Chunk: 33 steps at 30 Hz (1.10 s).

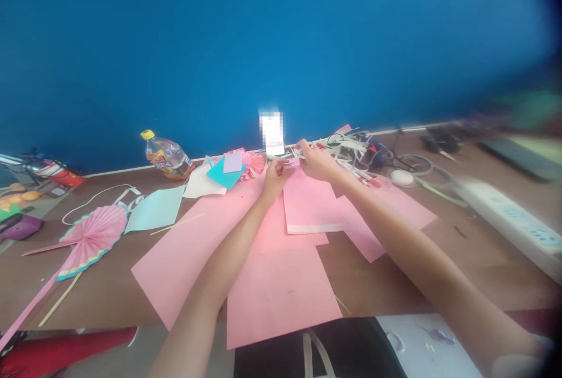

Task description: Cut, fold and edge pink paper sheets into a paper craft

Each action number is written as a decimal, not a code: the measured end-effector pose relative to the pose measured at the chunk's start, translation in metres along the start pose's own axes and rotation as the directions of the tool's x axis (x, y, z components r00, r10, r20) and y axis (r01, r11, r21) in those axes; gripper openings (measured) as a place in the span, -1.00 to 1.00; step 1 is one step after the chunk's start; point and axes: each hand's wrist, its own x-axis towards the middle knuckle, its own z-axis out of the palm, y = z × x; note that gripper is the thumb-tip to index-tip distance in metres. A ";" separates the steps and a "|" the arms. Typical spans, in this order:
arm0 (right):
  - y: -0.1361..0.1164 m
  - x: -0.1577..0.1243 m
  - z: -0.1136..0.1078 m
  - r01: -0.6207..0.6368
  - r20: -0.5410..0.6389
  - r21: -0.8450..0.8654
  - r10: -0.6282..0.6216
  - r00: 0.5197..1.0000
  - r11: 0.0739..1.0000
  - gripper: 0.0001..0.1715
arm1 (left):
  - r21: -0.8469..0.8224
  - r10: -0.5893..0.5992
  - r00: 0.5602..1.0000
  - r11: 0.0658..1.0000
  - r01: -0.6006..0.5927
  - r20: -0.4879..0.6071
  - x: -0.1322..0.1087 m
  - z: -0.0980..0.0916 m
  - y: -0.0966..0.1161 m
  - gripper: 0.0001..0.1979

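My left hand (274, 179) is at the far side of the table, its fingers pinched at the top edge of a pink sheet of paper (309, 208). A white strip runs along the near edge of that sheet. Just right of it, my right hand (317, 161) is closed over the same far edge, fingertips bent together; what they hold is too small to make out. More pink sheets (281, 302) lie overlapping under my forearms, one hanging over the table's front edge. A phone (274, 139) with a bright screen leans on the wall behind my hands.
A pleated pink paper fan (94, 233) lies left, beside a pale green sheet (156, 209). A yellow-capped bottle (167, 157) stands by the blue wall (281, 33). Paper scraps (351, 153) are heaped right of my hands. A white power strip (513, 223) sits far right.
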 end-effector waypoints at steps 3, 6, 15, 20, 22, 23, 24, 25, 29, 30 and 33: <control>0.004 0.002 -0.008 -0.014 -0.047 0.128 0.020 0.999 0.992 -0.52 | -0.011 -0.007 0.996 1.000 0.006 -0.084 -0.001 0.000 -0.003 -0.52; 0.006 0.002 -0.022 -0.012 -0.019 0.256 0.017 1.000 0.967 -0.53 | -0.016 -0.008 0.995 1.000 0.007 -0.098 0.000 0.000 -0.004 -0.43; -0.002 -0.002 -0.034 0.076 0.154 0.310 -0.129 0.980 0.948 -0.47 | 0.093 0.068 0.994 0.994 -0.059 -0.091 0.001 0.004 0.013 -0.68; 0.000 0.001 -0.020 -0.037 0.273 0.288 -0.045 0.961 0.957 -0.42 | 0.010 0.074 0.995 0.997 -0.073 -0.071 0.002 0.004 0.008 -0.71; 0.001 0.001 -0.018 -0.062 0.284 0.290 -0.024 0.958 0.955 -0.41 | 0.008 0.068 0.994 0.998 -0.068 -0.084 0.003 0.003 0.006 -0.72; 0.001 0.001 -0.017 -0.070 0.283 0.292 -0.016 0.959 0.954 -0.41 | 0.013 0.061 0.994 0.998 -0.060 -0.091 0.003 0.003 0.005 -0.73; 0.001 0.001 -0.018 -0.077 0.282 0.294 -0.009 0.960 0.953 -0.41 | 0.018 0.055 0.994 0.998 -0.053 -0.097 0.003 0.003 0.005 -0.73; 0.000 0.000 -0.018 -0.084 0.283 0.294 -0.003 0.959 0.952 -0.41 | 0.023 0.051 0.994 0.999 -0.049 -0.100 0.003 0.003 0.005 -0.74; -0.005 -0.001 -0.019 -0.100 0.290 0.299 0.010 0.957 0.949 -0.45 | 0.060 0.066 0.993 0.996 -0.061 -0.093 0.003 0.001 0.004 -0.77; -0.006 -0.001 -0.019 -0.102 0.292 0.305 0.009 0.956 0.947 -0.47 | 0.071 0.075 0.993 0.995 -0.069 -0.089 0.003 0.000 0.004 -0.78; -0.005 -0.001 -0.017 -0.115 0.312 0.311 0.013 0.950 0.944 -0.52 | 0.089 0.093 0.993 0.992 -0.086 -0.076 0.004 -0.001 0.003 -0.81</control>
